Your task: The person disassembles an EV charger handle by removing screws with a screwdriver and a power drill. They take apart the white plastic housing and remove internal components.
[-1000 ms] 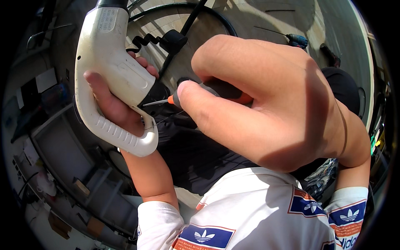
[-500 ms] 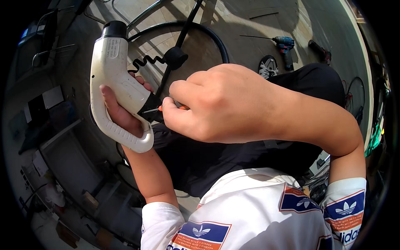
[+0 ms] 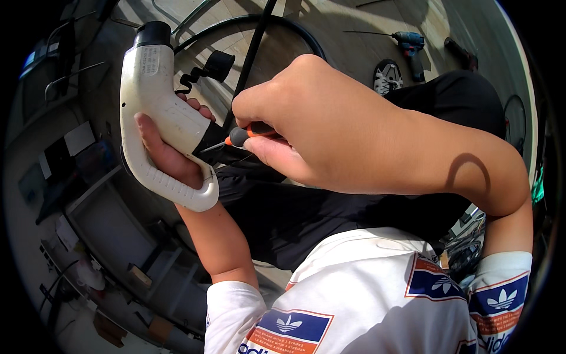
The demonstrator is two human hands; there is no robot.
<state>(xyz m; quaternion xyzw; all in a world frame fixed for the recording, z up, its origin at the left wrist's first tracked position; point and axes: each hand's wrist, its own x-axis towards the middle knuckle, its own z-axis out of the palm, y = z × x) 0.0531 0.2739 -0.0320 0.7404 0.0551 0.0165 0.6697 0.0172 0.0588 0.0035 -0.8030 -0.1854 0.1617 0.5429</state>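
A white EV charging gun (image 3: 144,88) with a black plug end slants upward at the left. My left hand (image 3: 168,159) is wrapped round it through the loop of its handle. A black cap (image 3: 220,64) hangs beside it on a coiled cord. My right hand (image 3: 295,124) is closed round a screwdriver (image 3: 239,137) with a black and orange handle. The screwdriver's shaft points left at the black collar (image 3: 209,140) at the gun's lower end. Whether the tip sits in a screw there is too small to tell.
A blue and black cordless drill (image 3: 408,44) with a long bit stands on the floor at the far right, near a shoe (image 3: 387,76). Another dark tool (image 3: 461,54) lies past it. Thick black cable (image 3: 300,35) curves across the floor. Shelving (image 3: 112,218) stands at the left.
My right hand has turned and its grip has shifted back, so more of the screwdriver handle shows. The gun and the dangling cap sit slightly further up and left in view.
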